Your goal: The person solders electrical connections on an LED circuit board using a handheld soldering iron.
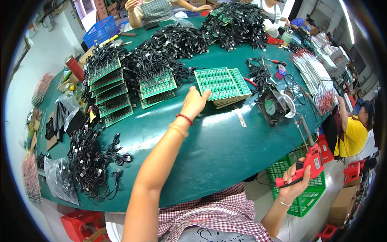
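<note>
Boards [219, 82], stacked, sit at 1 o'clock from view centre on the green surface [213, 157], top ones slightly fanned, dotted side up. Hands well apart. Left hand [194, 102] at 12 o'clock, on the stack's near-left corner, thumb over the top edge; can't tell if it's pinching. Right hand [296, 185] at 4 o'clock, wrapped round the grip of a red soldering gun [312, 160], out past the surface edge. Gun tilts, nozzle toward 11 o'clock, its end near the black fan [271, 105] at about 3 o'clock. Green crate [304, 201] below the right hand, also 4 o'clock.

Pale strip [239, 117] lies just off the stack's near side. Red-handled screwdriver [275, 61] at 2 o'clock, beyond the fan. Pale bundles [312, 78] with red ends at 2 o'clock, farther out.

Cabled boards in two piles: taller pile [115, 99] between 9 and 10 o'clock, shorter pile [158, 88] between 10 and 11. Big cable heap [238, 28] at 1 o'clock, far side. Loose cables [86, 163] at 8 o'clock, clear bag [61, 181] beside them. Blue basket [99, 31] between 10 and 11, far out. Co-worker in yellow [351, 137] at 3 o'clock.
</note>
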`<state>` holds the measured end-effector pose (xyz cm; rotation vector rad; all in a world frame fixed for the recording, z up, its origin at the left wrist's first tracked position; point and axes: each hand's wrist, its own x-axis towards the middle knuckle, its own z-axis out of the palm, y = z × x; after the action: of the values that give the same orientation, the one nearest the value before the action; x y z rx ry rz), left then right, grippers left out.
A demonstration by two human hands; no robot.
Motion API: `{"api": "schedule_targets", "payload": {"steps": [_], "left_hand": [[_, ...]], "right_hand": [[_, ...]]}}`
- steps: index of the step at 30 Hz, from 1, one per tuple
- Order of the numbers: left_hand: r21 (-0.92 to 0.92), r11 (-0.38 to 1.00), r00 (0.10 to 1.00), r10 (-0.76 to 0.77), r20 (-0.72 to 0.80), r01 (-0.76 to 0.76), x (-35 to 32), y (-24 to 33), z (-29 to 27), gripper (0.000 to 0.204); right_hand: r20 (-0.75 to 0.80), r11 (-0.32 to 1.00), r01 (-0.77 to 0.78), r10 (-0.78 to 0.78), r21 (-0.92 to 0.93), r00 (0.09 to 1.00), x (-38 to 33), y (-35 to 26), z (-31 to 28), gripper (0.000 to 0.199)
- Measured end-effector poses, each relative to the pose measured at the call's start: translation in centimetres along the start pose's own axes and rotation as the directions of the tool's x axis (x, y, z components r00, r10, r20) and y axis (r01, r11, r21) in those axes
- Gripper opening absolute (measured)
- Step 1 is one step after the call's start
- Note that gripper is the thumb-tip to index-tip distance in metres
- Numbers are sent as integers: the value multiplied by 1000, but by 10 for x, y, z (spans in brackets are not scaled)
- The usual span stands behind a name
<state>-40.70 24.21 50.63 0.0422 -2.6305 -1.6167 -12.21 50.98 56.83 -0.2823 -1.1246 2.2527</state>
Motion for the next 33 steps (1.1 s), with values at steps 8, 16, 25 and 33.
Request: {"api": "schedule_targets", "payload": {"steps": [8,16,25,33], "left_hand": [[-451,891,984,26,175,57,-50,-13,-45,29],[313,878,893,230,387,-362,-140,-65,-104,29],[544,577,778,300,552,-608,-237,-43,-75,70],[665,657,931,313,187,-355,-247,-30,-83,62]], "right_hand": [[-108,998,-25,19,-55,994,-7,2,-27,36],[60,976,-211,208,58,976,-4,31,-2,35],[88,945,-325,321,29,943,-20,51,17,36],[130,843,-532,538,-80,833,-48,92,39,34]]}}
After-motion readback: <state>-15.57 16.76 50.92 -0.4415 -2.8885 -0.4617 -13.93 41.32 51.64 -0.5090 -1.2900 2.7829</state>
